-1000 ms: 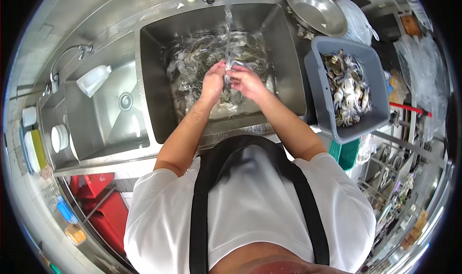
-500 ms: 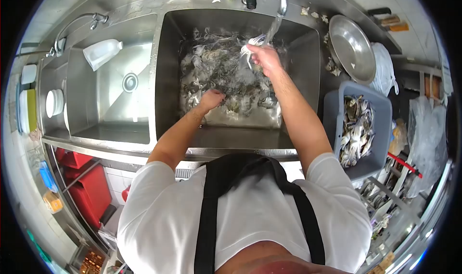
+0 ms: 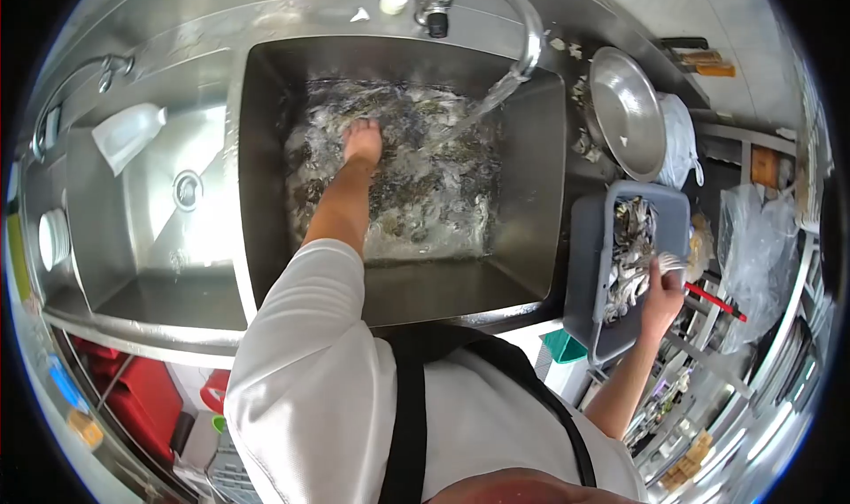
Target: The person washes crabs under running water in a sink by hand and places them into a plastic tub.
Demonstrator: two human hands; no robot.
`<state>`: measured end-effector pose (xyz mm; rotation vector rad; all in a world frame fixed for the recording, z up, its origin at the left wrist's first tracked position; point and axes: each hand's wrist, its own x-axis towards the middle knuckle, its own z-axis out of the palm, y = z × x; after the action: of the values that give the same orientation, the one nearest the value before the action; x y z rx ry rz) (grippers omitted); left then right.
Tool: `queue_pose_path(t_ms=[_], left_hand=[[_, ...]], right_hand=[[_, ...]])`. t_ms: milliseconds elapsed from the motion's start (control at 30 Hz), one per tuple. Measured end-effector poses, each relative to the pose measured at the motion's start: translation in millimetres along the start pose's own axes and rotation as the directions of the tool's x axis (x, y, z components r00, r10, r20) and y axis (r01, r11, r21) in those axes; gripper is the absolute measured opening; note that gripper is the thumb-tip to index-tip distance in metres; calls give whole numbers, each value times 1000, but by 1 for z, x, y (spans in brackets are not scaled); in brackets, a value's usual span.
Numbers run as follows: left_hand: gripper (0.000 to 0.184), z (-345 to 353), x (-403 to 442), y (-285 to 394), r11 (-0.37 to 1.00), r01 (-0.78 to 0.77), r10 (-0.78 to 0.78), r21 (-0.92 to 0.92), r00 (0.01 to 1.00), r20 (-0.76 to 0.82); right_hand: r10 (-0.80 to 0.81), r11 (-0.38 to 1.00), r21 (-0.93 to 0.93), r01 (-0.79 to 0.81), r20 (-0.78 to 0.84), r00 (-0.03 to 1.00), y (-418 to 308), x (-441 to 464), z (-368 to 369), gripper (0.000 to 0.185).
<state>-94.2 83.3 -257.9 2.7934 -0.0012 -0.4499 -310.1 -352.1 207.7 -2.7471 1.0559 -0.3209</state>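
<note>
Water and a mass of crabs (image 3: 416, 212) fill the bottom of the large steel sink (image 3: 425, 291). My left hand (image 3: 363, 141) reaches into the churned water at the sink's upper left. Its fingertips are hidden among the splashes and crabs, so I cannot tell whether they grip anything. Over the right side of the grey bin (image 3: 580, 274), my right hand (image 3: 660, 305) is closed on a crab (image 3: 671, 263) whose pale legs stick out past the fingers. More crabs (image 3: 630, 247) are piled inside that bin.
A running faucet (image 3: 531, 39) arches over the sink's back right. Beyond it stand a metal bowl (image 3: 627, 114) and a white plastic bag (image 3: 680, 141). The left basin (image 3: 159, 291) holds a white jug (image 3: 128, 136). A red-handled tool (image 3: 715, 302) juts out right of the bin.
My right hand has gone from under the faucet to the grey bin on the right, carrying a crab. My left hand has moved farther back in the sink. The view has shifted.
</note>
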Motion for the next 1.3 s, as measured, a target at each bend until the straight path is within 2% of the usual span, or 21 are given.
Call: queue_pose_path(t_ms=[67,100,167,200,233,267,300,333,367,400,433,500,533,600,633,800,867,900,967,1033,1300], left_hand=[[41,-12,-7,14,997,-14,5,71,992,125],[38,-24,-24,17,996,77,-70,-41,985,158],[30,7,-29,-5,906,167,-131,-389,984,117],[30,-2,-38,-7,911,166,-132,-376,985,114],[28,-18,-47,-3,740,203,-102,-641,976,191],[27,-28,-61,3,493,244,-41,-835,965,258],[28,-32,-77,9,482,9,-2,-876,1000,9],[28,-54,-97,20,490,0,11,-872,1000,6],[28,-100,-122,36,651,-262,106,-713,961,-257],[28,-141,-145,49,748,-479,247,-460,844,-477],[28,-165,-164,56,746,-490,260,-452,838,-479],[26,-205,-192,67,638,-700,375,-322,647,-664],[26,-222,-205,71,636,-706,382,-311,638,-669],[29,-250,-229,75,585,-792,449,-172,493,-745],[34,-259,-237,77,574,-813,475,-101,430,-768],[39,-272,-265,81,607,-794,527,-32,432,-732],[29,-275,-278,99,475,-649,153,-594,726,-670],[18,-277,-284,103,435,-639,86,-635,731,-677],[18,-280,-294,107,425,-613,119,-666,768,-630],[17,-279,-299,110,433,-501,147,-750,860,-489],[19,-279,-310,126,457,-445,172,-770,894,-414]], right_hand=[[-62,916,-398,53,-9,998,28,-12,-11,46],[-71,917,-393,69,9,997,20,-13,-12,46],[-32,989,-146,13,-127,991,-13,-39,-14,45],[-57,998,-43,51,-144,988,-32,-46,-9,37],[-129,956,243,164,-156,979,-23,-50,15,23],[-215,918,310,247,-135,967,-57,-67,31,11],[-361,851,379,363,-80,929,-87,-85,48,8],[-370,730,645,226,94,924,-102,-99,76,11],[-257,672,711,-206,486,835,-119,-108,96,17],[-287,692,648,-319,652,701,-136,-114,116,24],[-304,493,658,-570,744,595,-146,-125,142,34],[-301,428,491,-759,869,392,-168,-139,164,46],[-309,420,500,-757,863,399,-177,-142,164,46],[-589,169,294,-941,795,143,-191,-150,159,43],[-596,165,300,-939,789,147,-194,-152,150,43],[-702,191,480,-856,677,223,-195,-156,132,29],[-692,157,487,-859,675,256,-193,-160,116,27],[-676,138,568,-811,653,342,-193,-162,113,25],[-637,106,677,-728,608,473,-189,-164,106,23],[-623,68,694,-717,590,513,-182,-161,107,23],[-575,107,849,-517,477,665,-166,-166,112,25]])
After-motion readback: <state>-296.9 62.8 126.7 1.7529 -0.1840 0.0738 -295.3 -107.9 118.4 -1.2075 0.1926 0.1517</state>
